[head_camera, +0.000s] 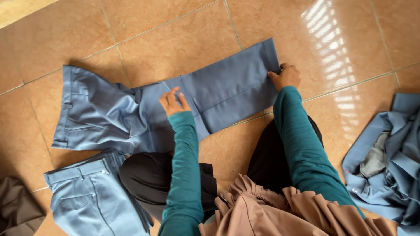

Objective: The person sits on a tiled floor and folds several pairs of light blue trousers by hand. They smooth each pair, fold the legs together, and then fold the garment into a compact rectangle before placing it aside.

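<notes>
My right hand (286,76) has its grip closed on the hem end of the blue trousers (227,89), fingers curled over the edge of the leg where it ends near a tile seam. My left hand (174,102) is not gripping anything: it lies flat and open, fingers spread, pressing on the middle of the same trousers, just where a fold line crosses the fabric. Both of my arms wear teal sleeves (186,170).

The trousers lie stretched across the tiled floor (175,39), waistband to my left, legs running up toward the right. The waist part is rumpled; the leg part under my hands lies smooth.

Just beside the waistband, nearer to me on the left, rests a second pair of light blue trousers (87,199), folded. At the far lower left corner I see a dark brown cloth (15,209). Well apart on the right sits a loose heap of blue garments (393,161) with a grey lining showing. My knees in black fabric (148,177) and a brown pleated cloth (271,209) fill the bottom of the view.
</notes>
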